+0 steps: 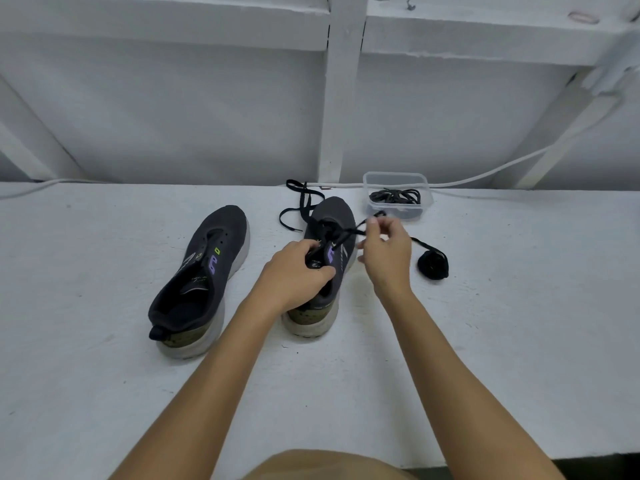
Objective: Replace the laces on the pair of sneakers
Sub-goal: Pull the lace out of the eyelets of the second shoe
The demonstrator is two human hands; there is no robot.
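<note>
You work on a white table [104, 393]. The laceless left sneaker [204, 275] stands left of the right sneaker [332, 244]. Your left hand [298, 275] grips that right sneaker's tongue; your right hand [384, 251] pinches the black lace [349, 232] threaded through it. Beyond the right sneaker sits a clear container [398, 195] of laces; right of it, a bundled lace [433, 265].

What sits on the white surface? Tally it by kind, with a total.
Sneakers: 2, left sneaker unlaced, right sneaker held by left hand
Laces: 3, one pinched by right hand, rolled lace, bundle in tub
Plastic tub: 1
Total: 6
</note>
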